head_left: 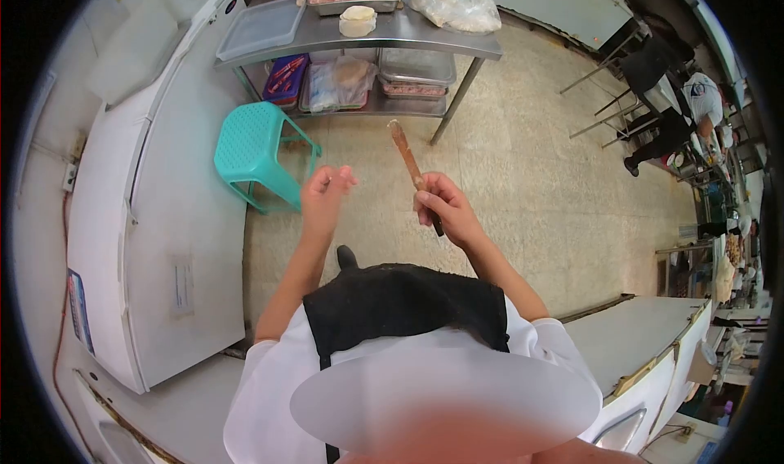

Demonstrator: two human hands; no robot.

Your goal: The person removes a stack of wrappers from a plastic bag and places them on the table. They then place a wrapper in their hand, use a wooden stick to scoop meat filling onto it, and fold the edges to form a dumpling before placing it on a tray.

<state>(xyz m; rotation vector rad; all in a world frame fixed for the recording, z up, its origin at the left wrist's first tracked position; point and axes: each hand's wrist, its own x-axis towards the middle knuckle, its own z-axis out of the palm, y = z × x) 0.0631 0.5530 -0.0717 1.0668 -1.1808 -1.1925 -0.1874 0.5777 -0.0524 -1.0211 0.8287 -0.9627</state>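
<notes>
Here, the right hand (447,204) grasps a brown-bladed tool (405,152); the left hand (325,188), blurred, curls loosely, seemingly free.

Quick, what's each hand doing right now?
Left hand: fingers partly curled; too blurry to tell if it holds anything.
Right hand: closed, holding a long brown tool.

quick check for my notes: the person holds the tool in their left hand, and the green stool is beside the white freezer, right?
Not quite: the head view shows the tool in the right hand, not the left hand. The green stool is beside the white freezer.
</notes>
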